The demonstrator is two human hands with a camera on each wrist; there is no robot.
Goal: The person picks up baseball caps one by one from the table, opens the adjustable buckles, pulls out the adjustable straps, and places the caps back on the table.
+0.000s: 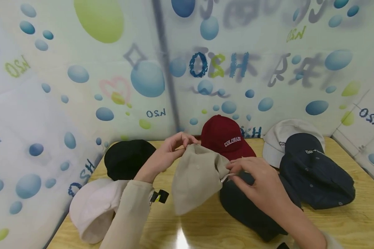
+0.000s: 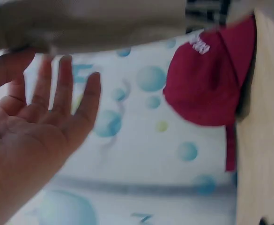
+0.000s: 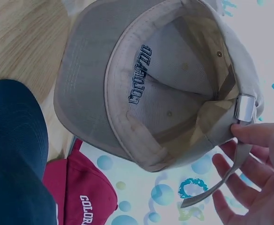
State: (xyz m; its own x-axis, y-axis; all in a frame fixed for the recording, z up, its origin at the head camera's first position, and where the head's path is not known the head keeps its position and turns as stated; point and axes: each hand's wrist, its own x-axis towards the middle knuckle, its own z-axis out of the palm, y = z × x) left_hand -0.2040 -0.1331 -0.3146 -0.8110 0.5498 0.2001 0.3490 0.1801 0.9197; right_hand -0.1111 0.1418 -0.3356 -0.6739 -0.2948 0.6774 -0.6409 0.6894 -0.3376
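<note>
A beige cap point(image 1: 196, 176) is held up between both hands over the table, its crown toward the head camera. My left hand point(image 1: 171, 148) pinches the cap's upper edge between thumb and index finger. The other fingers of that hand point(image 2: 38, 126) are spread in the left wrist view. At the back of the cap, my right hand point(image 1: 258, 180) pinches the adjustment strap point(image 3: 221, 180) beside its metal buckle point(image 3: 245, 108). The loose strap end hangs past the right fingers. Inside the cap, the stitched lettering point(image 3: 140, 75) shows in the right wrist view.
A maroon cap point(image 1: 219, 135) sits behind the beige one. At left are a black cap point(image 1: 127, 159) and a pale pink cap point(image 1: 88, 207). A dark cap point(image 1: 246, 204), a navy cap point(image 1: 314, 176) and a white cap point(image 1: 294, 126) lie at right on the wooden table point(image 1: 162, 228).
</note>
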